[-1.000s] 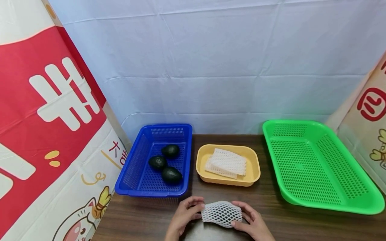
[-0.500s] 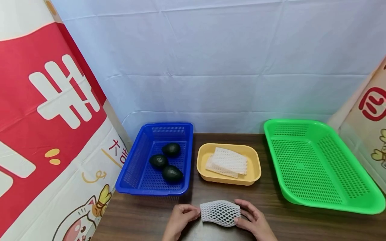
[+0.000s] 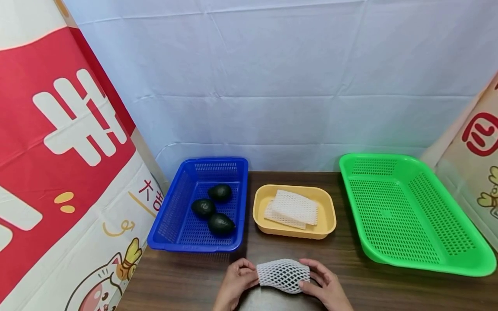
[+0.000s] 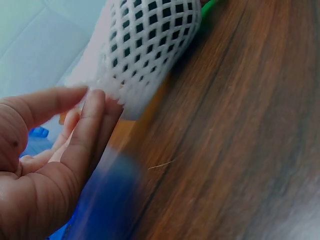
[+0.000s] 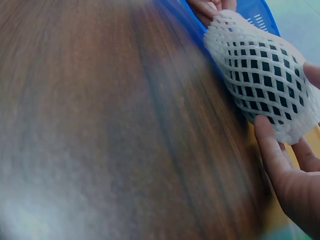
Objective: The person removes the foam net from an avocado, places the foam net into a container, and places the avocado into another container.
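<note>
A white foam fruit net (image 3: 285, 275) is stretched over a dark green avocado (image 5: 266, 80), which shows through the mesh. With thumb and fingertips, my left hand (image 3: 239, 278) pinches the net's left end. My right hand (image 3: 324, 283) grips the other end, thumb on the near side and fingers on the far side. In the right wrist view its fingers (image 5: 275, 155) touch the mesh from below. Several dark avocados (image 3: 221, 223) lie in the blue basket (image 3: 155, 242). More flat white foam nets (image 3: 295, 207) lie in the yellow tray (image 3: 328, 229).
A large green basket (image 3: 389, 216) stands on the right of the dark wooden table (image 3: 179, 280). A pale cloth (image 3: 253, 86) hangs behind, and a printed red and white cloth (image 3: 78, 172) slopes along the left side.
My left hand first shifted slightly left along the net's left end, then came back against it in a pinch. The right hand stays at the right end with a slight finger adjustment.
</note>
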Action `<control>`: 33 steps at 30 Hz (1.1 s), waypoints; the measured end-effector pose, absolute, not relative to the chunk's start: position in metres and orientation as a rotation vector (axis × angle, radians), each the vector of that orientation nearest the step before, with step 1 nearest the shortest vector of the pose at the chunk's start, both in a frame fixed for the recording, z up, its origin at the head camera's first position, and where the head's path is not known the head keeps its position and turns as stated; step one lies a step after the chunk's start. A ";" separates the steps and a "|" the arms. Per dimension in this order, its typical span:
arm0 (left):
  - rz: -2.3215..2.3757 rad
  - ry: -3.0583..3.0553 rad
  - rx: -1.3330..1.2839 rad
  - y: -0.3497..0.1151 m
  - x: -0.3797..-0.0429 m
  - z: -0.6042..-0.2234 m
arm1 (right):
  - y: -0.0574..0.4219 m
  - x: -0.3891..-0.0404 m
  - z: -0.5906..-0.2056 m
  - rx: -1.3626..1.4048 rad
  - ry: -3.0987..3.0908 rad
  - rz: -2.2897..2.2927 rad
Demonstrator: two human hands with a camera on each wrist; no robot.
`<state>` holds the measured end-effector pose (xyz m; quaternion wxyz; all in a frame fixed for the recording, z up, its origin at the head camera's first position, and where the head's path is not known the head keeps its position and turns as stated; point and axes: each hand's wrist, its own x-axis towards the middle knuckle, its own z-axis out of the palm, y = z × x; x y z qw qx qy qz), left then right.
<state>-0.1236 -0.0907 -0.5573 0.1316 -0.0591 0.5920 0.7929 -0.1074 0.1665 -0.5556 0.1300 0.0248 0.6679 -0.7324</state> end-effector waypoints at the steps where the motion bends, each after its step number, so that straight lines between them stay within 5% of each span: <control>1: 2.301 1.715 -0.173 -0.090 -0.124 -0.558 | 0.166 -0.107 -0.556 0.082 1.939 -2.135; 14: 2.253 1.683 0.075 -0.074 -0.126 -0.562 | 0.162 -0.105 -0.558 0.258 2.000 -2.173; 33: 2.228 1.751 0.048 -0.046 -0.128 -0.559 | 0.163 -0.102 -0.557 0.368 1.851 -2.312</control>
